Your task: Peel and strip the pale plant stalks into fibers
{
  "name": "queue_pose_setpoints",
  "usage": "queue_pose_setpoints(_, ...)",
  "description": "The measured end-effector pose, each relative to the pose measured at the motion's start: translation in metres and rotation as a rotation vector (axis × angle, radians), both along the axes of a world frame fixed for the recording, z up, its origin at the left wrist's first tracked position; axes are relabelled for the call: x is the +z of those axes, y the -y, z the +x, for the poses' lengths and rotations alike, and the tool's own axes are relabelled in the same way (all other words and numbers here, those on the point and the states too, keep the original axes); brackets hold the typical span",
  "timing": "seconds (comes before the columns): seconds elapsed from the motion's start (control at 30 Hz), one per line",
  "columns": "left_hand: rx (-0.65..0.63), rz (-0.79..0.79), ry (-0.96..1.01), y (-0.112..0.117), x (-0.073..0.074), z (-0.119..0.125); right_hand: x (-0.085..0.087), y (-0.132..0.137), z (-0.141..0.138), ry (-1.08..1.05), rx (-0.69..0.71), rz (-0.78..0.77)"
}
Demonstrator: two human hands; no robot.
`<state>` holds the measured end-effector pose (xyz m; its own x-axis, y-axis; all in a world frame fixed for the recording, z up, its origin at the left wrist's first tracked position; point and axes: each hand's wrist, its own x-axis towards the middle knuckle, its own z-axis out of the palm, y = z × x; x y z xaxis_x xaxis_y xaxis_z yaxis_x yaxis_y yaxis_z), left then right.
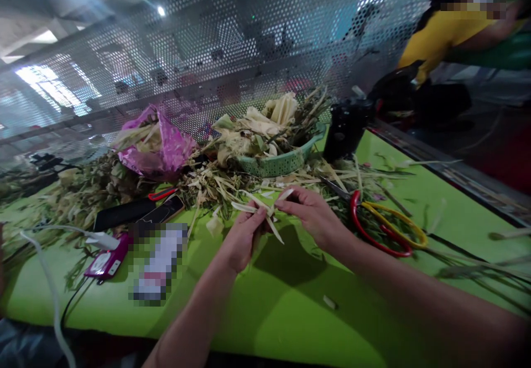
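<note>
Above the green tabletop, my left hand (245, 236) is closed in a pinch on several crossed pale strips (272, 228) that look like dried corn husk. My right hand (309, 213) is just to the right, thumb and fingers pinching the end of one of those strips. The strips fan out on both sides of the fingertips; where they cross is partly hidden by the fingers. Beyond the hands stands a green plastic basket (276, 164) heaped with dried husks (265, 122). Scissors with red and yellow handles (384, 224) lie beside my right forearm.
A pink plastic bag (155, 141) with husks rests at the back left among dried plants (95, 182). A phone (162, 213), a purple power strip (108, 260) with a white cable, and a blurred-out item lie left. A black container (346, 127) stands back right; a person in yellow (442, 39) sits beyond.
</note>
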<state>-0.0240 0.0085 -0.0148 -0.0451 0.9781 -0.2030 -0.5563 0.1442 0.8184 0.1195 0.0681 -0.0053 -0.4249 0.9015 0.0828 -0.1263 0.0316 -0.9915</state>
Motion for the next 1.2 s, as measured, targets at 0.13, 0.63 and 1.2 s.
queue_pose_setpoints(0.13,-0.021,0.082,-0.078,0.001,0.001,0.000,0.001,-0.003,0.001,0.005,-0.031,-0.028)
queue_pose_setpoints(0.63,0.062,0.124,-0.190,0.000,-0.003,-0.003,0.002,-0.011,0.006,0.203,-0.071,0.192)
queue_pose_setpoints(1.2,0.057,0.092,-0.189,0.000,-0.002,-0.002,0.002,0.001,0.003,0.554,0.109,0.560)
